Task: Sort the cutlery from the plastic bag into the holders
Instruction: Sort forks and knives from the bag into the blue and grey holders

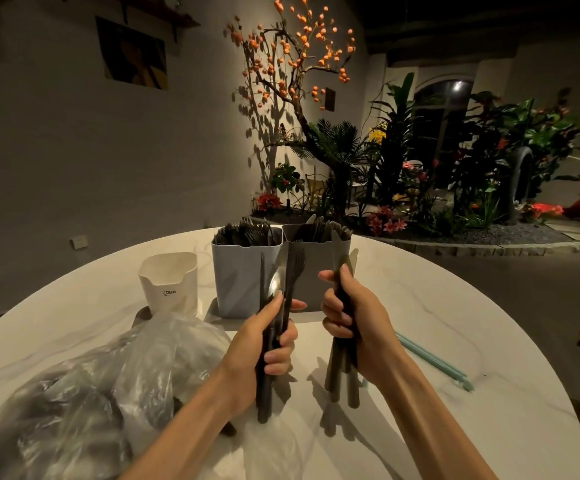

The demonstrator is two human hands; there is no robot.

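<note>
Left fingers (283, 355) gripping cutlery (286, 282), right fingers (337, 320) gripping knives (345, 386), bag (115, 386) contents obscured

A crumpled clear plastic bag (84, 393) lies at the near left of the table with dark cutlery inside. Farther off stand three holders: a white one (170, 284) on the left, apparently empty; a pale blue one (238, 275) packed with dark forks; and a grey one (319, 271) holding dark knives. Two upright bundles of dark cutlery (274, 327) (342, 341) are held above the table.
</note>
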